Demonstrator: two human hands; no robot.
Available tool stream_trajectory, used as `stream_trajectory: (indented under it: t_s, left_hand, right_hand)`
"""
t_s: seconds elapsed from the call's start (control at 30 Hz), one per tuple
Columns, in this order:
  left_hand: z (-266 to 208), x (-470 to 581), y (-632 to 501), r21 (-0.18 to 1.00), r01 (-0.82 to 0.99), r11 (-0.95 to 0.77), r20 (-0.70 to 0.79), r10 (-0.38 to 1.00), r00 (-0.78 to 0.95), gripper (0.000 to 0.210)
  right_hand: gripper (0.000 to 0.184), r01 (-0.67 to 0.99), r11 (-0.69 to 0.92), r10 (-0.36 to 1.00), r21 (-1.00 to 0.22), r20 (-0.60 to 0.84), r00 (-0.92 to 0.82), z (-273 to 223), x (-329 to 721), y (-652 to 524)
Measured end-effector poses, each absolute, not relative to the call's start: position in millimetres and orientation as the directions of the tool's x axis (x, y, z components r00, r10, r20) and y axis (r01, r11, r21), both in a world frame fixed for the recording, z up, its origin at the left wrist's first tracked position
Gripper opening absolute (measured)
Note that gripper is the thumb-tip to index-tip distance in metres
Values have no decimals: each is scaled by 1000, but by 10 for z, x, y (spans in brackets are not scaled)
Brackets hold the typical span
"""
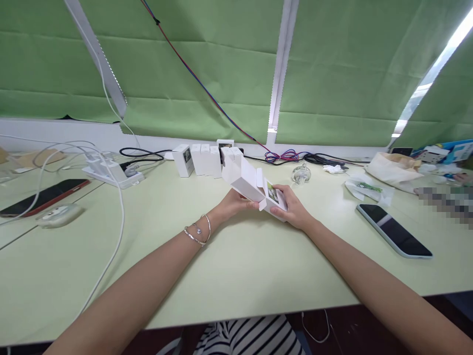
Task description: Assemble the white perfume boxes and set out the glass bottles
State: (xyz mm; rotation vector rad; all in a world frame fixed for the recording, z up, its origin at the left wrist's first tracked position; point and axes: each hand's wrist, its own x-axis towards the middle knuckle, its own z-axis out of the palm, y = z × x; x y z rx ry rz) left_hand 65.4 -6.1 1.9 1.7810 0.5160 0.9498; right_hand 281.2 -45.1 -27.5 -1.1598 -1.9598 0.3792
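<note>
Above the middle of the table I hold white cardboard between both hands. My left hand [236,203] is closed around the lower side of a white cardboard box [244,178], which tilts up to the left with flaps sticking out. My right hand [292,209] grips a small white box part with a printed picture [272,193], its thumb on the near edge. The two pieces meet at the flaps; whether they are one box or two, I cannot tell. Just behind them stands a row of similar small white boxes [201,160], some partly hidden.
To the right lie a phone [394,230], a clear plastic packet [369,190] and a cloth bag [391,167]. A round clear object [301,173] sits behind my right hand. On the left are a power strip [114,172], white cables, another phone [44,196] and a mouse [61,215].
</note>
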Motion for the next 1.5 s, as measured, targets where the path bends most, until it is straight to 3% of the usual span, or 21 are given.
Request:
stream_trajectory:
  t_s: [0.33, 0.7, 0.87, 1.13, 1.5]
  left_hand:
    - [98, 604, -40, 904, -46, -425, 335, 639, 692, 35]
    - [11, 656, -77, 891, 23, -454, 351, 719, 599, 46]
    - [41, 666, -118, 889, 68, -452, 335, 747, 574, 45]
    - [36, 602, -34, 884, 51, -465, 318, 677, 663, 34]
    - [58, 580, -46, 879, 82, -470, 277, 643, 714, 37]
  right_hand:
    - [62, 653, 558, 811, -511, 501, -301, -255, 2805, -476]
    - [58, 588, 602, 793, -541, 494, -357, -268, 2834, -478]
    - [60, 649, 533, 823, -543, 509, -252, -261, 2824, -475]
    - [59, 627, 574, 810, -527, 477, -341, -232, 2828, -484]
    - [59, 638, 600, 786, -482, 504, -358, -264, 2844, -512]
